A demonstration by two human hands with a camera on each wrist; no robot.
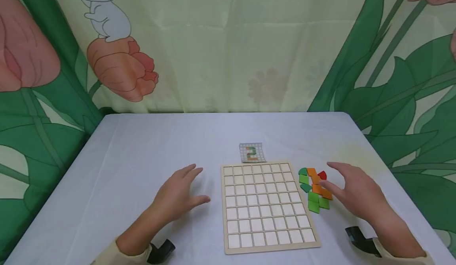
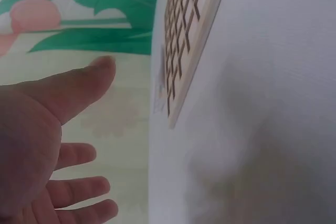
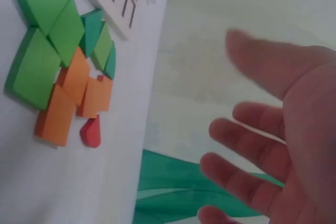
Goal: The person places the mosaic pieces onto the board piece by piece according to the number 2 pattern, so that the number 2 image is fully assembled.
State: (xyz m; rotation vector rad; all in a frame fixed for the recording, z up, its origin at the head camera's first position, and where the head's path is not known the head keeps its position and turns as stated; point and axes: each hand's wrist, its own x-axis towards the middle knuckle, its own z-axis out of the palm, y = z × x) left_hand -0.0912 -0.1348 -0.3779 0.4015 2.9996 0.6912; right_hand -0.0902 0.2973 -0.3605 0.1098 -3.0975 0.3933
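Note:
A wooden grid board [image 1: 268,217] with rows of white square cells lies on the table, in front of a small pattern card [image 1: 252,152] that shows a coloured figure like a 2. Right of the board lies a loose group of flat blocks: light green squares [image 1: 313,197], orange squares [image 1: 316,189], dark green rounded pieces [image 1: 305,187] and a red piece [image 1: 322,175]. My left hand [image 1: 178,195] hovers left of the board, fingers spread, holding nothing. Near the blocks my right hand [image 1: 360,191] is held above the table, thumb and fingers apart, with nothing in it.
A white cloth covers the table [image 1: 160,138]. Behind it hangs a curtain [image 1: 221,51] printed with tulips, leaves and a white animal. Dark wrist camera mounts [image 1: 162,252] sit beside both sleeves.

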